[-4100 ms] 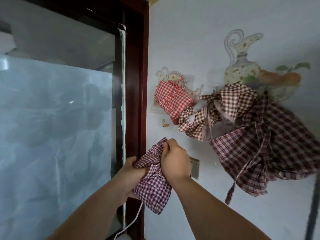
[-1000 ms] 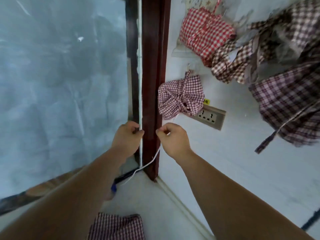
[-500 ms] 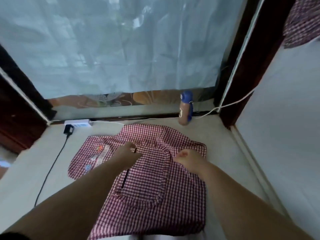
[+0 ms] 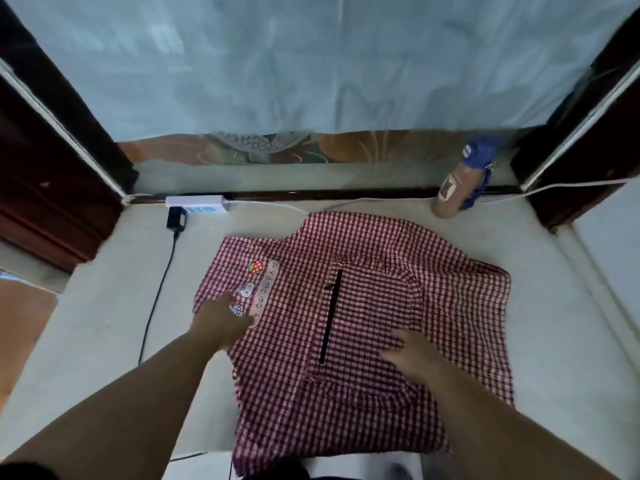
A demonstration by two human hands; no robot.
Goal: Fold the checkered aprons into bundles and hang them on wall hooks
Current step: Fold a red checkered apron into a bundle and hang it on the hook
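A red-and-white checkered apron (image 4: 367,306) lies spread flat on the pale floor, with a front pocket and small patches near its left edge. My left hand (image 4: 221,323) rests on the apron's left part beside the patches, fingers reaching forward. My right hand (image 4: 412,358) lies flat on the pocket's right side with the fingers spread. Neither hand holds anything. The wall hooks and the hung bundles are out of view.
A white power strip (image 4: 197,204) with a black plug and cable (image 4: 156,296) lies at the back left. A brown bottle with a blue cap (image 4: 460,188) leans at the back right. Dark door frames stand at both sides, with a covered glass panel (image 4: 311,64) behind.
The view dropped from the wall, where a bundle hangs on a hook, to the floor. Both hands came down onto the spread apron and moved apart, the left to its left edge.
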